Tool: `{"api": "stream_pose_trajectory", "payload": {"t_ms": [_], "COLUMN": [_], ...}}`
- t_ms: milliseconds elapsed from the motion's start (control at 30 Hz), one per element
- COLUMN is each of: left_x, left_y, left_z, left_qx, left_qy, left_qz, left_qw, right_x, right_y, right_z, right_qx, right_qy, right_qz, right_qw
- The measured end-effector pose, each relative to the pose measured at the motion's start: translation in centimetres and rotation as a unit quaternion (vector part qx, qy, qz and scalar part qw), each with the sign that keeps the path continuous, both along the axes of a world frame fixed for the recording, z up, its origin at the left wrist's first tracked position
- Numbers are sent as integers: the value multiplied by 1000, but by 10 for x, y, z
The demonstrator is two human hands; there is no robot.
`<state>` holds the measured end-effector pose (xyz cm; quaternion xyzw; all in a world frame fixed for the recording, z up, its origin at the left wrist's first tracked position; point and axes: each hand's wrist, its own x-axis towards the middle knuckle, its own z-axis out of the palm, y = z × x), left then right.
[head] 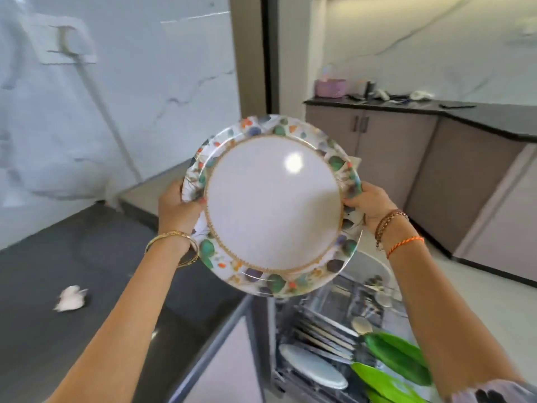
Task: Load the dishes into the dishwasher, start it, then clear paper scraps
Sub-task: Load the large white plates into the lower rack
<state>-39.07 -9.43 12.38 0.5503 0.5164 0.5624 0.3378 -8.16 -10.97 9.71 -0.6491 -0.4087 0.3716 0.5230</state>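
Left hand (178, 206) and right hand (367, 206) grip opposite rims of floral plate (273, 205), tilted for slotting; dishwasher rack (322, 341) below hands (part loaded).

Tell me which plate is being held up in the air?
The flowery-rimmed plate, gripped by the left hand and right hand. The green plates sit below in the dishwasher rack.

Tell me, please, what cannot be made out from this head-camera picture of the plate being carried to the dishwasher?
- Underside of the plate: faces away; whether it is one plate or several stacked is unclear.
- Fingers of the left hand and right hand: mostly hidden behind the rim.
- Dishwasher rack: partly covered by the plate and arms, blurred, cut off at the bottom edge.
- Paper scrap: motion-blurred.
- Far counter items: too small.
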Motion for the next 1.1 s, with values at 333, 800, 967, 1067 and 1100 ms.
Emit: {"api": "stream_pose_trajectory", "payload": {"t_ms": [333,800,967,1067,1100], "left_x": [236,382,396,411,421], "left_y": [29,80,121,132,133], "left_z": [-32,-119,-172,-199,-205], "left_qx": [51,117,129,130,129], "left_qy": [190,507,562,549,546], "left_qz": [-91,-364,-386,-397,-409], "left_qw": [976,772,720,724,720], "right_x": [202,212,230,249,259], "right_y": [-98,-50,-7,1,1], "right_z": [-25,-121,-166,-185,-191], "right_qx": [75,0,-3,-31,-41], "right_qy": [-236,-480,-514,-543,-550], "right_qz": [-286,-255,-186,-162,-157], "right_qw": [926,840,837,823,819]}}
